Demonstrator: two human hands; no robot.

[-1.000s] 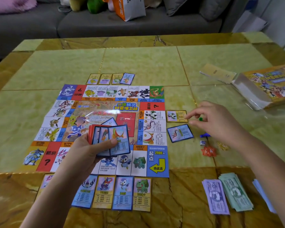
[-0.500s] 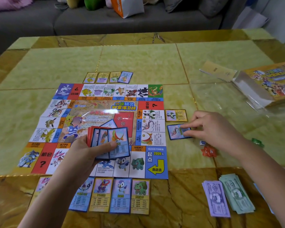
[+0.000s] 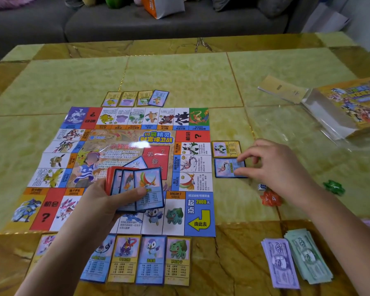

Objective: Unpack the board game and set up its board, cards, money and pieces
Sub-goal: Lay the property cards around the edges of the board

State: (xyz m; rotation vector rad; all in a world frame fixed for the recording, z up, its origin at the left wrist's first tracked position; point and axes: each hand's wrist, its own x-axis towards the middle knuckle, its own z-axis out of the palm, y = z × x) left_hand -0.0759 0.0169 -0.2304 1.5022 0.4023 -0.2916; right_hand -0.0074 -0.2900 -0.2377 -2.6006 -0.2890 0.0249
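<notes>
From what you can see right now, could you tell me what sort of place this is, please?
Most likely a home living room: a grey sofa stands behind the yellow-green, stone-look table, where a game board lies spread out.

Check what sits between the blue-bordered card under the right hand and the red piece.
A small white die lies there, nearer the red piece than the blue-bordered card. The head view shows it.
</notes>
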